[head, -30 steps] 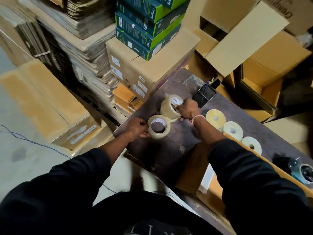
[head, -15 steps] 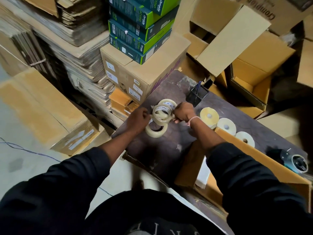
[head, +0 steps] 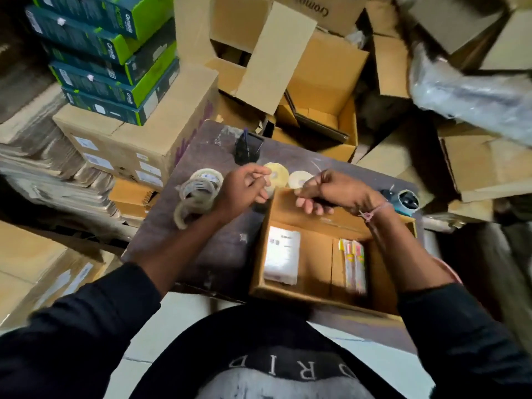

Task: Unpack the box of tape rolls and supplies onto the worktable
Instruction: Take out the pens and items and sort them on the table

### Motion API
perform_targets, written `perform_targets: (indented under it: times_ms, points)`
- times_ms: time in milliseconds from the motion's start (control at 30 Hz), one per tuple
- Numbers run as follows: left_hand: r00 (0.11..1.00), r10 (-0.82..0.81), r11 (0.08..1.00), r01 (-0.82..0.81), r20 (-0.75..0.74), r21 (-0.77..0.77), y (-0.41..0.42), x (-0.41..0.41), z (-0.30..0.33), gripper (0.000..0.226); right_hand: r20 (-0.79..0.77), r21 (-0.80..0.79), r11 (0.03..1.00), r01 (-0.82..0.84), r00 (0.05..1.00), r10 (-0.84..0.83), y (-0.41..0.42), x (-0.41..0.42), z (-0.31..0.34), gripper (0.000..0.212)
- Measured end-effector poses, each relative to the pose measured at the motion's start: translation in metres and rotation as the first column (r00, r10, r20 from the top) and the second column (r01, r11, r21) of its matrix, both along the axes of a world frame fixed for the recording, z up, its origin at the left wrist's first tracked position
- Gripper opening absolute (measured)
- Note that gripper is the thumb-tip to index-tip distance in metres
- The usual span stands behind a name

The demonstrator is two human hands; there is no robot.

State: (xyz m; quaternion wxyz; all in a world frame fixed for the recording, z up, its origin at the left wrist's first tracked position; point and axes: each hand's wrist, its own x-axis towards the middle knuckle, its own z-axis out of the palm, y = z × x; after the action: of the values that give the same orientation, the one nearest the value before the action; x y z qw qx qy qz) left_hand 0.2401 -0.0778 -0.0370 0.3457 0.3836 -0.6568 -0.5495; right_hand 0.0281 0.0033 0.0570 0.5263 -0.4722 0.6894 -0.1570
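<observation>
An open cardboard box (head: 316,295) stands on the dark worktable (head: 201,254). Inside it lie a white labelled packet (head: 282,254) and a pack of pens (head: 355,263). A leaning stack of clear tape rolls (head: 198,194) sits at the table's left. Two yellowish tape rolls (head: 279,172) (head: 298,178) lie behind the box. My left hand (head: 246,187) hovers between the clear rolls and the box's far left corner, fingers loosely curled and holding nothing. Over the box's far wall, my right hand (head: 331,191) has its fingers hanging curled, with nothing visible in them.
A black mesh pen holder (head: 247,148) stands at the table's far edge. A blue tape dispenser (head: 403,200) lies at the right. Cardboard cartons (head: 138,139) with green boxes (head: 109,67) on top crowd the left, and open cartons (head: 319,90) stand behind.
Both hands have let go of the clear tape rolls, which now rest stacked on the table. The hands moved right toward the box, and my view turned onto the box.
</observation>
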Motion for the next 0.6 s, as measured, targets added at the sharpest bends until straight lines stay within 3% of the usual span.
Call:
perform_targets:
  times_ms: [67, 200, 267, 333, 433, 500, 600]
  points:
    - [0.998, -0.063, 0.998, 0.062, 0.012, 0.012, 0.014, -0.024, 0.01, 0.02, -0.142, 0.145, 0.988, -0.056, 0.987, 0.077, 0.028, -0.014, -0.003, 0.027]
    - [0.941, -0.325, 0.946, 0.322, 0.096, 0.044, 0.044, -0.069, 0.013, 0.014, -0.499, 0.318, 0.941, 0.119, 0.865, 0.059, 0.087, -0.05, -0.046, 0.036]
    - [0.885, -0.419, 0.908, 0.407, 0.205, 0.1, 0.056, -0.088, 0.004, 0.013, -0.566, 0.404, 0.898, 0.172, 0.819, 0.098, 0.1, -0.072, -0.078, 0.033]
    - [0.829, -0.473, 0.881, 0.443, 0.3, 0.163, 0.066, -0.105, -0.004, 0.016, -0.628, 0.357, 0.914, 0.191, 0.774, 0.084, 0.11, -0.084, -0.108, 0.02]
    - [0.74, -0.54, 0.842, 0.474, 0.402, 0.258, 0.079, -0.125, -0.017, 0.021, -0.671, 0.285, 0.947, 0.15, 0.736, 0.085, 0.124, -0.08, -0.135, 0.042]
    - [0.683, -0.564, 0.826, 0.481, 0.464, 0.294, 0.084, -0.135, -0.029, 0.027, -0.702, 0.208, 0.965, 0.16, 0.711, 0.033, 0.129, -0.079, -0.151, 0.042]
    - [0.617, -0.588, 0.808, 0.478, 0.523, 0.345, 0.088, -0.142, -0.043, 0.032, -0.683, 0.131, 0.941, 0.312, 0.716, -0.142, 0.126, -0.087, -0.178, 0.049]
